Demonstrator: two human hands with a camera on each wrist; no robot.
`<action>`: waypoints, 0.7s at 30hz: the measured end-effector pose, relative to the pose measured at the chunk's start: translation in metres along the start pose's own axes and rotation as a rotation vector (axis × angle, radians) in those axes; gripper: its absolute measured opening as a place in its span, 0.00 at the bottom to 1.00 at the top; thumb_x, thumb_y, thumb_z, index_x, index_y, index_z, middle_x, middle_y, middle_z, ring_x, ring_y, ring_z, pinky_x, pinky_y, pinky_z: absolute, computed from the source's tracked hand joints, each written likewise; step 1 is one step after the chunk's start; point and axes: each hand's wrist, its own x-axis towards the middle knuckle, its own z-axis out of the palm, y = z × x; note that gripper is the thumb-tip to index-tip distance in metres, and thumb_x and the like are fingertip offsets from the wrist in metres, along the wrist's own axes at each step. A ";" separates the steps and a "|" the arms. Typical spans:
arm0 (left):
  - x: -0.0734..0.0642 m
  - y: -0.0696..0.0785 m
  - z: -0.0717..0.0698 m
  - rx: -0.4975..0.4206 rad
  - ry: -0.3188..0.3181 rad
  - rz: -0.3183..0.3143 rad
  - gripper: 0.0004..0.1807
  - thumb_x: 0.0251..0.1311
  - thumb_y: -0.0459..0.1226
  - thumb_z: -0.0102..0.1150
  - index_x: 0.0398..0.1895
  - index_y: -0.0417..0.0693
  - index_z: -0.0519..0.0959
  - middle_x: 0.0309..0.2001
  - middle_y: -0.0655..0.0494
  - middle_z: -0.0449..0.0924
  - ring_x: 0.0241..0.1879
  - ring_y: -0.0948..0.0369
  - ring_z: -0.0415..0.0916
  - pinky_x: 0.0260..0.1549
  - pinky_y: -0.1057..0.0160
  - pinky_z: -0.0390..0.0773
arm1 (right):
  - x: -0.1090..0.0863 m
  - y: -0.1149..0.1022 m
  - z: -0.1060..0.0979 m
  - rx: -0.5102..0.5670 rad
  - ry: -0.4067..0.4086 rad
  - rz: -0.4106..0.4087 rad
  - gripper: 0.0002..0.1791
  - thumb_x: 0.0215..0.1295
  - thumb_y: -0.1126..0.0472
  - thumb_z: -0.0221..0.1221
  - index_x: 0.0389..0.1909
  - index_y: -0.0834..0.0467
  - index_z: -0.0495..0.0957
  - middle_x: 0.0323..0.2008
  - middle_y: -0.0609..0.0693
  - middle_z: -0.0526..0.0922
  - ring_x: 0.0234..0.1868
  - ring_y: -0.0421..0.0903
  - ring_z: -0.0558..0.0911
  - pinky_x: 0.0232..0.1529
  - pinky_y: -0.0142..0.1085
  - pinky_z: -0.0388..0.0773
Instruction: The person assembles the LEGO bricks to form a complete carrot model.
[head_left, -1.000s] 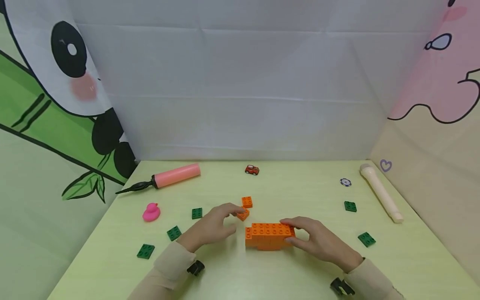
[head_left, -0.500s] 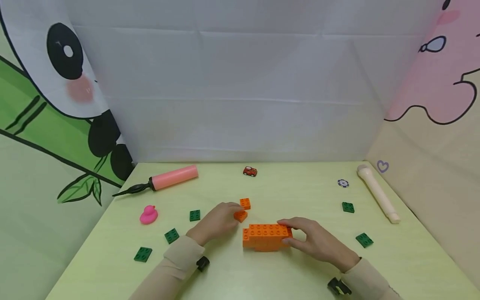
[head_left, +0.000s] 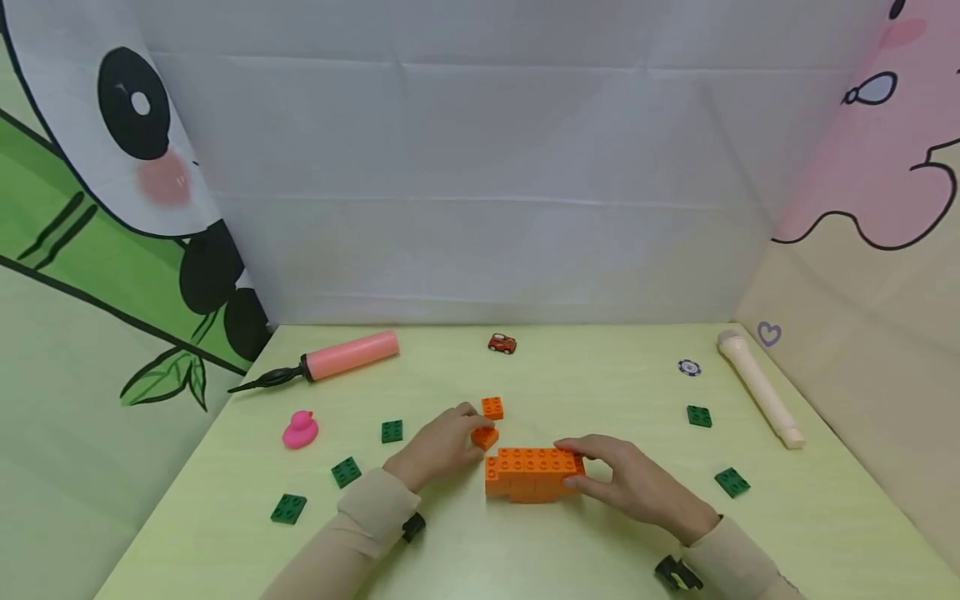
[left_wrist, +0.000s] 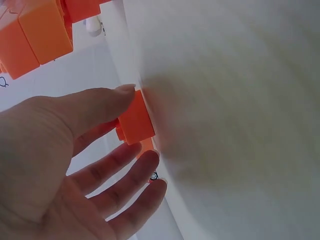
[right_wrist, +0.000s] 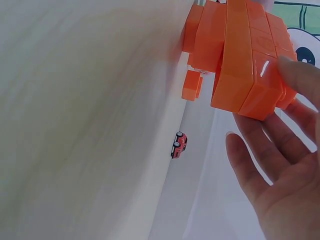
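My left hand (head_left: 441,446) pinches a small orange building brick (left_wrist: 136,121) between thumb and fingers, close over the table. Right behind that brick lies a second small orange brick (head_left: 492,407). To the right, my right hand (head_left: 637,479) grips the right end of a long block of joined orange bricks (head_left: 529,477), thumb on the near side and fingers behind. Its studs face up, and its lower part is narrower than the top. In the right wrist view the block (right_wrist: 250,60) shows several bricks stacked together, with the ring and little fingers off it.
Green bricks (head_left: 346,472) lie left, and more green bricks (head_left: 732,482) right. A pink duck (head_left: 300,430) and a pink hand pump (head_left: 352,355) stand back left. Farther back are a red toy car (head_left: 502,343), a poker chip (head_left: 689,367) and a pale baton (head_left: 761,390).
My left hand has moved right and closed its thumb and fingers on the nearer small orange brick. My right hand keeps hold of the orange block in nearly the same place.
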 end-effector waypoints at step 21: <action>-0.022 0.016 -0.022 -0.253 0.127 -0.024 0.17 0.63 0.43 0.66 0.54 0.51 0.82 0.46 0.61 0.79 0.38 0.61 0.74 0.36 0.62 0.77 | -0.007 0.004 -0.002 0.066 0.020 0.063 0.32 0.68 0.39 0.58 0.67 0.52 0.74 0.60 0.41 0.79 0.56 0.46 0.79 0.56 0.52 0.77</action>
